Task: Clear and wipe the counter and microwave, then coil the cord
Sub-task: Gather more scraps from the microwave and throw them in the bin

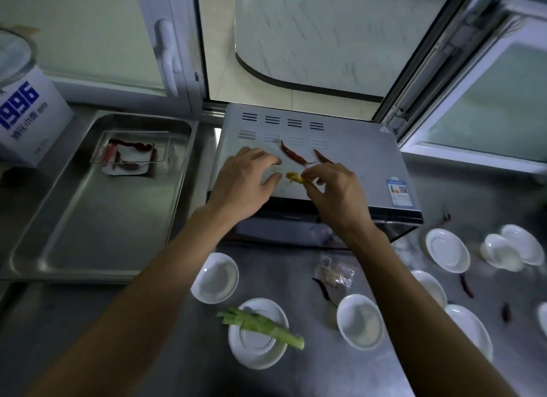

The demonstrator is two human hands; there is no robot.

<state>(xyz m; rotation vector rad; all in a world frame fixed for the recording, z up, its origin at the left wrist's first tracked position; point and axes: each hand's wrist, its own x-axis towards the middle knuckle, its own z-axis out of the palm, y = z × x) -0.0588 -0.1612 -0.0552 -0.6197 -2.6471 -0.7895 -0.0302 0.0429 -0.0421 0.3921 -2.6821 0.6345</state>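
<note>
From the head camera, both bare forearms reach forward over a steel counter (165,352) to the top of a silver microwave (355,160) that stands against an open window. The left hand (244,183) lies on the microwave's top with its fingers spread and mostly straight, holding nothing. The right hand (334,189) is just beside it, its thumb and fingertips pinching a small yellow food scrap (294,177) that lies between the two hands. Two dried red chilies (294,155) lie on the microwave top just beyond the hands, close to the vent slots.

To the left of the microwave sits a large steel tray (74,219); in its far end a small clear container (130,151) holds more dried chilies. A white carton printed "1996" (26,115) stands at the tray's far left corner.

On the counter in front of the microwave are several white dishes. One saucer (254,352) carries a green vegetable stalk (260,325) that overhangs its rim. A small bowl (359,322) stands to its right, and near it lie a crumpled clear wrapper (334,271) and a loose dark chili (324,290). More chilies are scattered among the saucers on the right. No cord can be made out.
</note>
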